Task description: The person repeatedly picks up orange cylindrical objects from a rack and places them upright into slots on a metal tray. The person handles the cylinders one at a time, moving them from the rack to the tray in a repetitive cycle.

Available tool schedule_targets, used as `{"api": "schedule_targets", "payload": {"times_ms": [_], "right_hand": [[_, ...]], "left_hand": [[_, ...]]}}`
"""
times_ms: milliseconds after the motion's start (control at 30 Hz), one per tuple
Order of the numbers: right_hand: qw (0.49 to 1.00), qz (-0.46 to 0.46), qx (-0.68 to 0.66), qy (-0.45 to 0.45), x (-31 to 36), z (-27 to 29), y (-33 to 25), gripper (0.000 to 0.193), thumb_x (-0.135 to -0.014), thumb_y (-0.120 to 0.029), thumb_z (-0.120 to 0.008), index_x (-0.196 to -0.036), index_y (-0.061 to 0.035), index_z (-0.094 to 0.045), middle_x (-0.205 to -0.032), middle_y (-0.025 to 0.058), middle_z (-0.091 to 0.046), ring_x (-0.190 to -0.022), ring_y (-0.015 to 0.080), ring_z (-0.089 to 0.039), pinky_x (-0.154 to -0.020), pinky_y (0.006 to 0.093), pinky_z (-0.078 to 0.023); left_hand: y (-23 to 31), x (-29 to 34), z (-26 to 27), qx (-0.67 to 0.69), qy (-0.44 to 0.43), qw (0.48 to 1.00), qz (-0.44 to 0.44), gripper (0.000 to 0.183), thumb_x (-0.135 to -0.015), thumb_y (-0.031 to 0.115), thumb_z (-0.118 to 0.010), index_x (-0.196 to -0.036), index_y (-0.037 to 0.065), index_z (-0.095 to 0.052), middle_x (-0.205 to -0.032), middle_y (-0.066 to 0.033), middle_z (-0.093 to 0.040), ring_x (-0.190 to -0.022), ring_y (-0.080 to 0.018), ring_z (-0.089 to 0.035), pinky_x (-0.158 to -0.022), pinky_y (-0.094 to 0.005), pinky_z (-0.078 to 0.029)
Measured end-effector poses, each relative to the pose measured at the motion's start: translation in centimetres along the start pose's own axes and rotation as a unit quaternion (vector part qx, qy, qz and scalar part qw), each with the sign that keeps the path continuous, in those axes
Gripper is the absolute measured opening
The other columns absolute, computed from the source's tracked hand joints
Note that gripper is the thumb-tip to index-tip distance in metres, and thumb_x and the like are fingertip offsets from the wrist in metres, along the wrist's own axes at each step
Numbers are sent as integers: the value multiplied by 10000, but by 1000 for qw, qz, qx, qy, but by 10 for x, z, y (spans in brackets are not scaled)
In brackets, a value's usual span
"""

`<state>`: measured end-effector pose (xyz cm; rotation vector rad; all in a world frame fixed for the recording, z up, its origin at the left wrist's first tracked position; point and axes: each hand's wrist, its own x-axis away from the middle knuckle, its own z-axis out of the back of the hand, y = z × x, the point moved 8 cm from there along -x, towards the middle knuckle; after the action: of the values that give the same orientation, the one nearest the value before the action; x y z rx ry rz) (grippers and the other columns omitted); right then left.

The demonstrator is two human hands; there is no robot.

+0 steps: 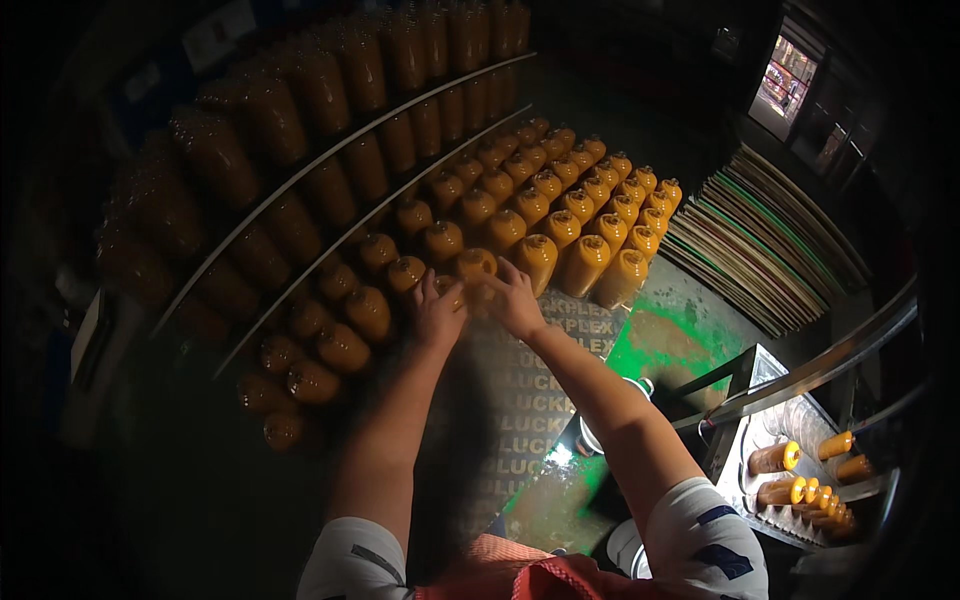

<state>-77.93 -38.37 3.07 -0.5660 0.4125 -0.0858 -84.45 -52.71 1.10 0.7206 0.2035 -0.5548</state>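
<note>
Rows of glossy orange-brown bottles (537, 257) with rounded shoulders stand close together on a printed sheet on the floor. At the near edge of these rows, my left hand (438, 312) has its fingers curled round the top of one bottle (451, 292). Just to its right, my right hand (514, 304) grips another orange bottle (485, 293), its thumb and fingers about the upper part; this bottle is dim and partly hidden. Directly beyond both hands stands one more bottle (476, 263). Both arms reach forward from the lower edge.
On the left, a shelf with pale rails (330, 155) carries more tall brown bottles in shadow. A stack of flat sheets (765, 240) lies at the right. A lit metal frame (755, 375) at lower right holds orange bottles on a tray. Green floor (660, 335) shows between.
</note>
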Motion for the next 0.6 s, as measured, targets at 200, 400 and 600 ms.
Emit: {"api": "schedule_targets", "payload": {"times_ms": [200,400,600], "right_hand": [[997,9,74,-23,-72,-41,21,527,-812,-286,-735,-1322,-322,-608,-1500,307,-309,-1301,550,-353,-1076,537,-407],[999,11,46,18,-36,-25,26,486,-785,-262,-776,-1244,-319,-629,-1429,215,-394,-1266,454,-430,-1009,480,-475],[984,-43,-158,68,147,81,68,474,-797,-275,-781,-1243,-167,-662,-1375,221,-477,-1347,394,-406,-1130,470,-333]], "left_hand": [[-3,8,-6,59,110,991,-40,444,-678,156,-855,-1094,244,-728,-1400,-110,-458,-1228,-375,-473,-1017,-455,-442],[-13,36,19,111,114,986,-50,395,-664,127,-850,-1033,234,-759,-1378,-109,-499,-1176,-353,-519,-986,-442,-455],[-1,112,32,198,5,977,-82,470,-637,114,-865,-1091,170,-755,-1347,-124,-560,-1156,-332,-571,-979,-401,-482]]}}
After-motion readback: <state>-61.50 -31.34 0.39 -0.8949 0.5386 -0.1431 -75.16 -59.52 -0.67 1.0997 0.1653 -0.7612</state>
